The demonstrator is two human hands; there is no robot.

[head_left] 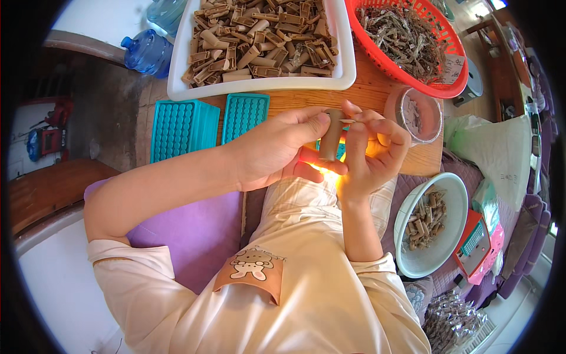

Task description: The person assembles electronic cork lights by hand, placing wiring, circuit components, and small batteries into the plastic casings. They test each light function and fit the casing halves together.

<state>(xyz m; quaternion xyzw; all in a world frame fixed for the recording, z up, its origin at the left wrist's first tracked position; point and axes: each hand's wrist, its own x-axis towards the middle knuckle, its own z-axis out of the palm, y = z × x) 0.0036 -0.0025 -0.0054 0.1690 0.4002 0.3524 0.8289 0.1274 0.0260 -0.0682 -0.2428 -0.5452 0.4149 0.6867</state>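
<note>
My left hand [280,147] holds a tan tube-shaped plastic casing [332,138] upright, its thumb near the top and its fingers curled below. At the casing's upper end, my right hand [371,156] pinches a thin pale piece [348,121], too small to name. The fingers of both hands come close together under the casing. A bright orange-yellow glow [324,171] shines beneath them; its source is hidden. Part of a teal piece shows behind the casing.
Beyond my hands stand a white tray [259,87] of tan casings and a red basket [460,87] of thin metallic-looking strips. Teal gridded trays [177,127] lie left, a clear tub [437,121] right. A pale basin [454,236] with tan pieces sits beside my right arm.
</note>
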